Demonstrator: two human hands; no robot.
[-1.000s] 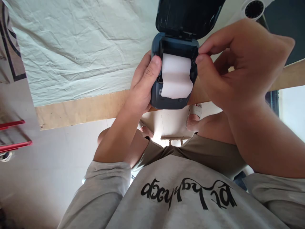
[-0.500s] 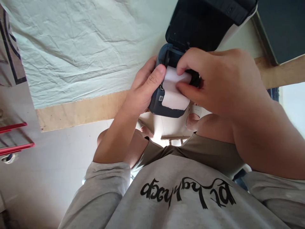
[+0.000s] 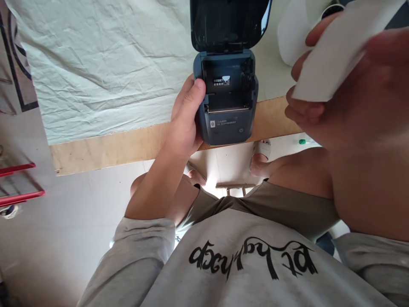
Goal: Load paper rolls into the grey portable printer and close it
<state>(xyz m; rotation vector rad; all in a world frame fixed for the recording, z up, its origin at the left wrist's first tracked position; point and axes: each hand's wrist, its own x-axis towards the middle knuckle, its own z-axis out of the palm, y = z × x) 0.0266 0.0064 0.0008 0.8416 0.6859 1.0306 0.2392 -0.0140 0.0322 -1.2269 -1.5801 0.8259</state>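
A dark blue handheld label printer (image 3: 228,123) rests in my left hand (image 3: 187,115), whose thumb lies along its side edge. Its black lid (image 3: 230,23) is swung up, and the bare paper bay with a small printed sticker shows inside. Off to the right, my right hand (image 3: 354,94) is closed on a white paper roll (image 3: 332,64), with a strip of it hanging across the fingers. Part of that hand is blurred and runs toward the frame's edge.
A wrinkled pale green cloth (image 3: 111,64) covers the table, whose wooden edge (image 3: 108,151) shows in front. Another white piece (image 3: 290,32) lies beyond my right hand. Red metal bars (image 3: 22,198) stand at the left. My legs are below the table edge.
My right hand has lifted the paper roll out of the printer and carried it up and right. The printer has turned more upright in my left hand, its bay now uncovered.
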